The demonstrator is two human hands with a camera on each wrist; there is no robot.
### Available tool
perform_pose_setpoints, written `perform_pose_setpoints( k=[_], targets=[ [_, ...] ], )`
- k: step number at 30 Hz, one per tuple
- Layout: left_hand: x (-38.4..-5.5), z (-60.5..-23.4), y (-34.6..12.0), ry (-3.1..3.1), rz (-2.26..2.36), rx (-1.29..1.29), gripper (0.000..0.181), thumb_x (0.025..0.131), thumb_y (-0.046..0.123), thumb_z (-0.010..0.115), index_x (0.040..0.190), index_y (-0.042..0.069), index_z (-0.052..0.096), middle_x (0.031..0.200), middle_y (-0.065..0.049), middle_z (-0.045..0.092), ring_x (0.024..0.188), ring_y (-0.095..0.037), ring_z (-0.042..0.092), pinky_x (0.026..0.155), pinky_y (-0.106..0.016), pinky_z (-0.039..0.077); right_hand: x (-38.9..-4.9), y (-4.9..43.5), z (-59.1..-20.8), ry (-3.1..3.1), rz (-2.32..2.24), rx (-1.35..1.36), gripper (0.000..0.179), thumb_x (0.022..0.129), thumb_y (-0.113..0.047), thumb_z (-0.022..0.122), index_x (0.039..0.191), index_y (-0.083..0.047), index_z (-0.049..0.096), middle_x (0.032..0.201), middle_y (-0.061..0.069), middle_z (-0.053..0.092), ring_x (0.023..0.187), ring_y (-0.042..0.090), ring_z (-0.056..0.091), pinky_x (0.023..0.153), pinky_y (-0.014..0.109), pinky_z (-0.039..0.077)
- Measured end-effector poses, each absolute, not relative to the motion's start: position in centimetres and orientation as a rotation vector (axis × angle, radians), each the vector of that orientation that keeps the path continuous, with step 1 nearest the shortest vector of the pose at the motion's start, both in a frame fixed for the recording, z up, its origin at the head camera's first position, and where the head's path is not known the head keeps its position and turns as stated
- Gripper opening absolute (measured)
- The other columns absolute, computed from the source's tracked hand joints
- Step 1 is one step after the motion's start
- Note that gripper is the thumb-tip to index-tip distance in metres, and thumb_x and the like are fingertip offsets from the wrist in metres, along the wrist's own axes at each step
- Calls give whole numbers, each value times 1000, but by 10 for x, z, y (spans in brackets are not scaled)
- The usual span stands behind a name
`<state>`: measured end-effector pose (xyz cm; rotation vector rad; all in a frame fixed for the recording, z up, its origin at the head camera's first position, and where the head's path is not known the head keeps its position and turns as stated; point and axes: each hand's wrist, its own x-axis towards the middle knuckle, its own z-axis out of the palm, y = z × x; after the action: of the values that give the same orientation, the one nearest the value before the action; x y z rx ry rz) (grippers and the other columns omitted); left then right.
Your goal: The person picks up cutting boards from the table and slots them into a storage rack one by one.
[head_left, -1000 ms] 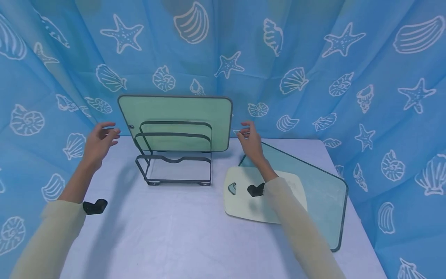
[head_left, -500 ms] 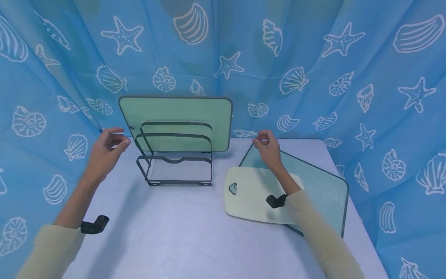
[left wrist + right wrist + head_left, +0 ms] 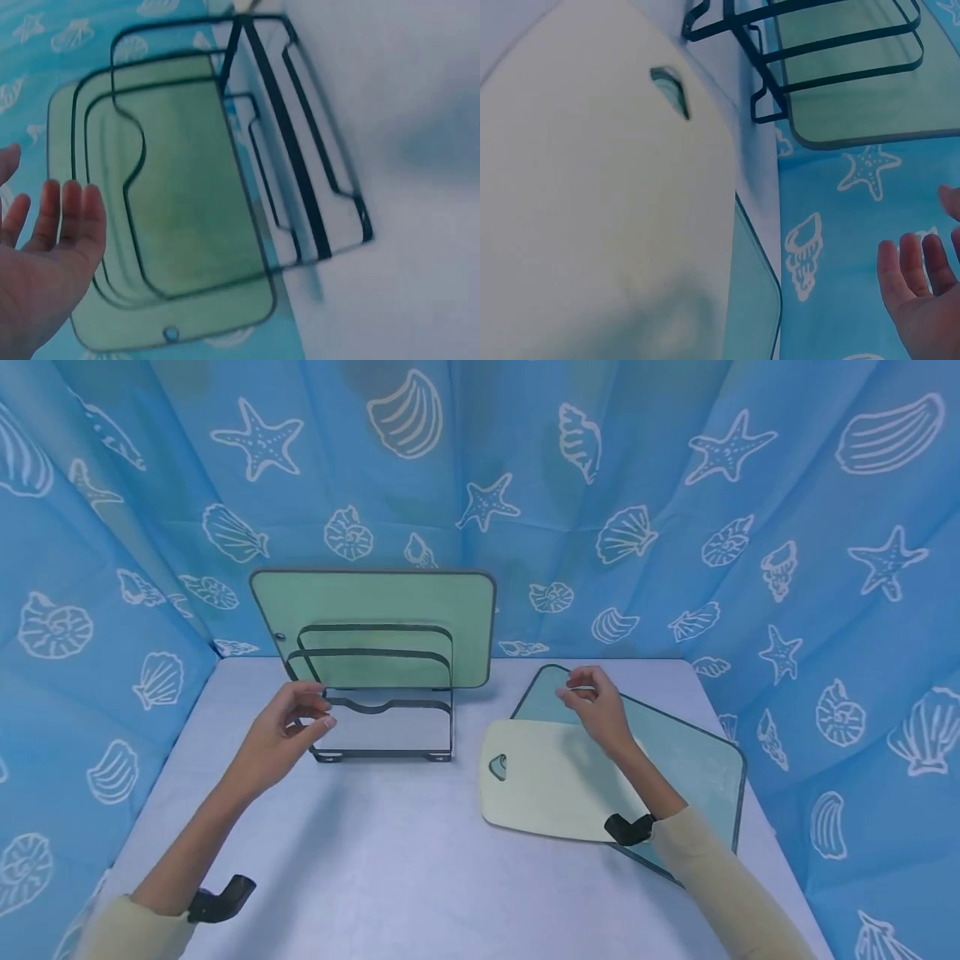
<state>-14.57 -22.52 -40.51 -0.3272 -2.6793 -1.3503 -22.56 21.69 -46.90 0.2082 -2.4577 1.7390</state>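
A green cutting board (image 3: 390, 602) with a dark rim stands upright in the back slot of a black wire rack (image 3: 382, 753). My left hand (image 3: 281, 735), its fingers loosely bent and holding nothing, overlaps the rack's left front corner in the head view. On the right, a cream cutting board (image 3: 547, 785) with a small handle hole lies partly over a larger blue-green board (image 3: 675, 743). Over the far part of these two boards hovers my right hand (image 3: 603, 714), fingers loosely bent, with nothing in it. In the left wrist view the left palm (image 3: 52, 277) faces the rack, apart from it.
All of this sits on a table with a white cloth (image 3: 375, 860). A blue curtain (image 3: 525, 460) printed with shells and starfish hangs behind the table and along both sides. The larger board's right edge lies close to the table's right edge.
My left hand has moved right and toward me, from beside the green board to the rack's front corner. My right hand has moved right, from beside the rack to over the lying boards.
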Motion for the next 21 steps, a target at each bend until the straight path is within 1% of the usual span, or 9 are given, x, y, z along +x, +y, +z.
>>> perform_pose_setpoints(
  k=[2,4,6,7,11,13,15,19,21],
  targets=[
    [-142,-410,-218,-2694,-1399,-358,44,98,9,63,137,0,44,114,-15,60,109,-32,60,85,-23,51,-219,221,-469,-2506,1680,210,36,96,-20,69,123,-2,53,118,15,58,109,27,59,85,21,51],
    [-140,-414,-211,-2708,-1453,-394,44,98,9,64,136,1,45,114,-15,60,109,-32,61,89,-34,53,-212,226,-471,-2552,1619,209,37,97,-22,68,124,-2,53,119,14,58,113,28,59,87,23,50],
    [-137,-418,-203,-2723,-1514,-431,44,97,8,65,136,2,46,114,-14,60,111,-31,61,92,-43,53,-206,230,-472,-2581,1588,202,37,97,-22,68,125,-3,53,121,14,58,114,29,59,87,23,50],
    [-136,-421,-200,-2724,-1540,-451,44,96,8,66,136,2,46,115,-14,60,111,-32,61,93,-46,52,-204,232,-473,-2587,1588,203,37,97,-21,68,125,-3,54,121,15,58,114,30,59,86,22,50],
    [-133,-433,-185,-2735,-1592,-465,46,96,11,67,137,5,48,119,-13,59,114,-32,60,96,-47,50,-186,233,-461,-2606,1606,214,35,97,-12,67,125,3,52,122,21,56,115,36,58,83,15,48],
    [-131,-439,-178,-2738,-1603,-447,47,96,11,67,138,5,48,122,-14,58,114,-33,60,96,-47,50,-182,236,-463,-2606,1632,210,35,97,-10,66,126,4,51,123,22,55,115,38,58,82,13,47],
    [-129,-446,-171,-2749,-1620,-413,49,95,12,68,139,7,48,125,-14,58,115,-33,59,96,-47,50,-177,240,-466,-2619,1627,199,36,97,-10,66,127,4,51,123,22,55,116,38,58,83,12,47],
    [-126,-459,-159,-2804,-1652,-391,53,95,14,69,142,9,47,127,-13,57,117,-33,59,96,-46,50,-175,255,-485,-2645,1591,134,40,96,-18,69,129,-2,52,125,17,55,116,33,58,84,13,48],
    [-124,-466,-152,-2835,-1672,-379,54,95,14,69,143,10,46,128,-13,58,117,-32,59,96,-44,51,-170,260,-488,-2670,1565,102,41,96,-19,69,130,-3,51,126,19,55,116,34,58,83,14,49]
  ],
)
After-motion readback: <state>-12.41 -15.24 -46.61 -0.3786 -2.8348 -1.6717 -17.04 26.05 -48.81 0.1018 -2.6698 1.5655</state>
